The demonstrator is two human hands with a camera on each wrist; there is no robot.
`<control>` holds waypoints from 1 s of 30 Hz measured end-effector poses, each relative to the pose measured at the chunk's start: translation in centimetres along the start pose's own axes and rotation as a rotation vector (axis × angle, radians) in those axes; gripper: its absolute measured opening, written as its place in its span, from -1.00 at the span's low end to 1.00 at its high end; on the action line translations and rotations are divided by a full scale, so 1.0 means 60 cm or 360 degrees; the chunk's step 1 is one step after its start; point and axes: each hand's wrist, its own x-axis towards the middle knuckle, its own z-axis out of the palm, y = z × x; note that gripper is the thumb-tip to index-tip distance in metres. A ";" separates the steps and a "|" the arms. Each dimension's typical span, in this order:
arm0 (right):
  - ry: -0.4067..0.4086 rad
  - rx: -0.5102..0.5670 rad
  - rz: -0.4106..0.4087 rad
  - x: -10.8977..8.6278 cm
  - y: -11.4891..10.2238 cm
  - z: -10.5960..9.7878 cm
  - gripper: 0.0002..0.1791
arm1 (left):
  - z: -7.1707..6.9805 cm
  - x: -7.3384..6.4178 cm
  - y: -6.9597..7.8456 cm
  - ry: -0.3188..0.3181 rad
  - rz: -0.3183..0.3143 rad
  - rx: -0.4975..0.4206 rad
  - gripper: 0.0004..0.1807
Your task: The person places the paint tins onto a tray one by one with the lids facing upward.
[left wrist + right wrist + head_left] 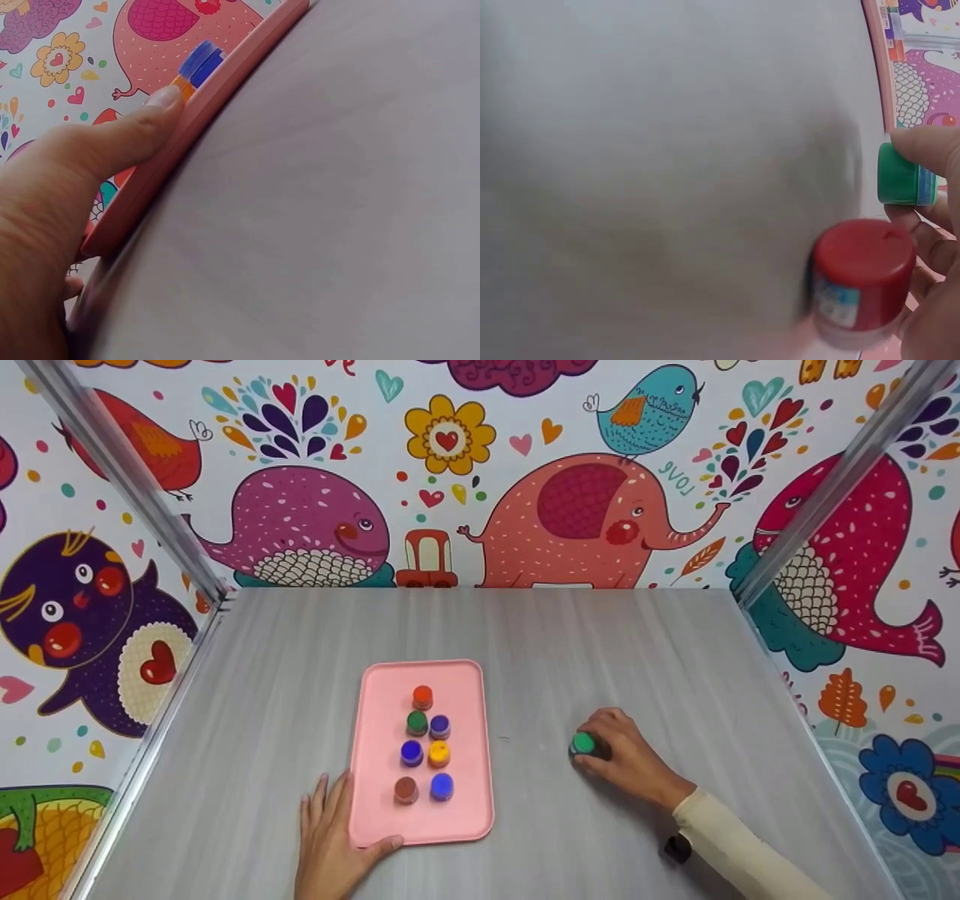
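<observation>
My right hand is low over the table right of the tray and grips a small green paint jar between thumb and fingers. A red-capped paint jar appears close to that palm in the right wrist view; whether it is held cannot be told, and the head view hides it. At the near left corner of the pink tray, my left hand rests with fingers extended along the side and thumb over the near rim. Paint jars stand on the tray: orange-red, dark green, yellow, brown and several blue-purple ones.
The grey table meets a wall with printed cartoon animals along its back. Metal posts rise at the rear corners, and a metal edge follows the left side.
</observation>
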 end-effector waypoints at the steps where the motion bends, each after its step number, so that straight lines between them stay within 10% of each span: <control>1: -0.0011 0.0000 0.0008 0.005 -0.002 0.001 -0.62 | 0.000 0.000 0.000 0.0000 -0.0003 -0.0003 0.58; 30: -0.0228 0.0033 -0.0073 0.137 -0.037 0.067 -0.65 | -0.001 -0.002 0.000 0.0031 0.0023 -0.0038 0.58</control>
